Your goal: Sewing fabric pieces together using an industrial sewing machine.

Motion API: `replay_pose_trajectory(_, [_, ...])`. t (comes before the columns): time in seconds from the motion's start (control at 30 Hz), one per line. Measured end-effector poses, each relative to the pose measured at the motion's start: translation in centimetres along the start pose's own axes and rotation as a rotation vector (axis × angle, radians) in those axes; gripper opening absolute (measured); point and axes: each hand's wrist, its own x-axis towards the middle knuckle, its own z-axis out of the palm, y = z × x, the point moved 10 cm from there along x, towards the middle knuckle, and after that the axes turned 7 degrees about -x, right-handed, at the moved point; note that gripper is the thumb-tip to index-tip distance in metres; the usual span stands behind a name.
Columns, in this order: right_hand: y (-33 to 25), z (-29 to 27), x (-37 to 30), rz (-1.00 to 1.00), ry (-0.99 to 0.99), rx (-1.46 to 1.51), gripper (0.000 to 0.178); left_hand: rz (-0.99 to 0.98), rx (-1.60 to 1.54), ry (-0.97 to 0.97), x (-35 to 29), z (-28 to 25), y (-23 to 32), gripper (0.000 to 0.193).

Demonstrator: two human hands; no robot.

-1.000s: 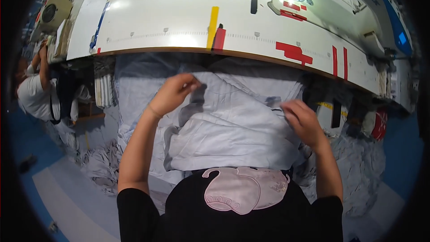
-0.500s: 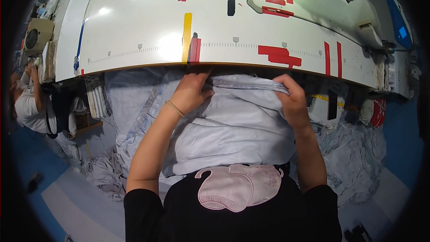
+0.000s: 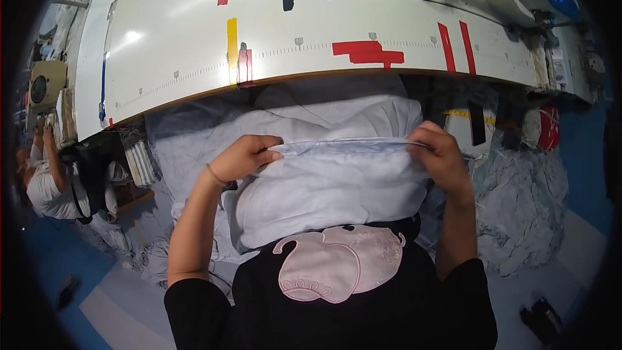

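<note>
A pale grey-blue piece of cloth point(image 3: 330, 185) lies bunched across my lap, below the front edge of the white sewing table point(image 3: 175, 45). My left hand point(image 3: 245, 157) pinches one end of a folded edge of it between thumb and fingers. At the other end of that edge my right hand point(image 3: 442, 154) grips the fabric, its fingers curled. Between the two hands the edge is stretched nearly straight, with a narrow fold along it. More of the cloth spreads beyond the hands and under the table edge.
The sewing machine point(image 3: 518, 3) stands at the far right. Red, yellow and black tape strips mark the tabletop. A large heap of pale cloth point(image 3: 521, 214) lies at right, near a dark phone-shaped object point(image 3: 477, 123). Another person point(image 3: 55, 181) sits at far left beside striped folded cloth point(image 3: 139, 163).
Both hands have come away from the table edge toward me. The left hand now pinches the cloth's folded edge, which is drawn taut between the hands. The view has shifted too.
</note>
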Motion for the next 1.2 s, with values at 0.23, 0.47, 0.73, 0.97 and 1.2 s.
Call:
replay_pose_trajectory(0.23, [-1.3,-1.2,-2.7,-0.065,0.290,-0.107,0.023,0.307,0.533,0.323,0.8,1.6,6.8,0.034])
replay_pose_trajectory(0.47, [-2.1,-2.4,-1.9,-0.074,0.342,0.261,0.029,0.537,0.067,0.065,8.0,9.2,14.9,0.046])
replay_pose_trajectory(0.73, [-1.8,-4.0,-1.0,-0.206,0.486,0.195,0.023,0.351,-0.423,0.165,9.5,9.8,11.8,0.029])
replay_pose_trajectory(0.97, [-3.4,-4.4,-1.0,-0.234,0.574,0.021,0.020,0.304,-0.442,0.187,9.8,9.5,11.3,0.015])
replay_pose_trajectory(1.2, [-4.2,-4.3,-0.6,-0.289,0.538,-0.004,0.020,0.361,-0.467,0.176,9.2,9.4,11.9,0.021])
